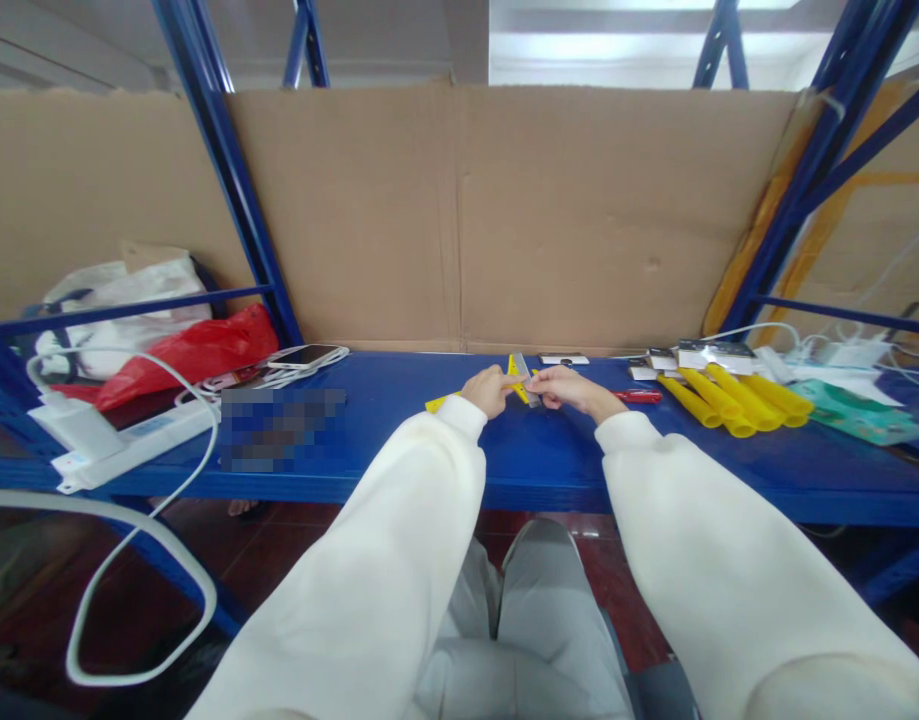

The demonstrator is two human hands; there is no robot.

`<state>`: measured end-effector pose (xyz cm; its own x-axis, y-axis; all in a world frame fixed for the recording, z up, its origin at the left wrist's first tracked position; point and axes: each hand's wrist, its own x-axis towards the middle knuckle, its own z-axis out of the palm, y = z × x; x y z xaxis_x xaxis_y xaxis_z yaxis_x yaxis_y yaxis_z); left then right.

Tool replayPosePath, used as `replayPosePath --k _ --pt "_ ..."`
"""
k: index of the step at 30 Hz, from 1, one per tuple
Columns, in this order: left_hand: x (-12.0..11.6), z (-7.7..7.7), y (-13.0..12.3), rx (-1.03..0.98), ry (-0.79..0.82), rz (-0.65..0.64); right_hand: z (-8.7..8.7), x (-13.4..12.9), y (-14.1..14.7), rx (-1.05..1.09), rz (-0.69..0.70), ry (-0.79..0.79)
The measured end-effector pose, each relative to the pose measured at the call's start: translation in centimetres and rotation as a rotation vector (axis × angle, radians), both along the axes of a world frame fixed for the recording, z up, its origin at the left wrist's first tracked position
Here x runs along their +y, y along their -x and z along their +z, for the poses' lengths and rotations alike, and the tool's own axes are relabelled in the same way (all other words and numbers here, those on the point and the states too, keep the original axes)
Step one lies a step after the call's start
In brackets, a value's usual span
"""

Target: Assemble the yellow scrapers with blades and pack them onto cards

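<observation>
Between my two hands a small yellow piece (513, 366) with a flat grey strip (523, 368) along it stands tilted above the blue tabletop. My left hand (489, 391) is closed at its left side, with a finger reaching onto it. From the right, my right hand (573, 389) pinches the piece near the strip's lower end. Fingers cover part of it, so its exact kind is unclear. Another flat yellow thing (438, 403) lies partly hidden behind my left wrist. Just beyond my right wrist rests a slim red tool (639, 397).
Several yellow tubes (738, 405) lie at the right, near small black-and-white boxes (714, 354) and a green packet (864, 412). A white-and-black item (564, 359) sits at the back. Leftward are a power strip (148, 440), cables and a red bag (196, 350). Cardboard (369, 220) walls the back.
</observation>
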<state>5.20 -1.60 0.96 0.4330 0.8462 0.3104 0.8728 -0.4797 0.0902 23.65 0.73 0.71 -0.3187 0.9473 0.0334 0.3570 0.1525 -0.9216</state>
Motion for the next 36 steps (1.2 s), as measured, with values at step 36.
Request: replayPosePath --k 36 --pt "-0.22 -0.25 -0.56 0.038 0.008 -0.148 0.89 0.13 0.30 0.194 -0.351 0.012"
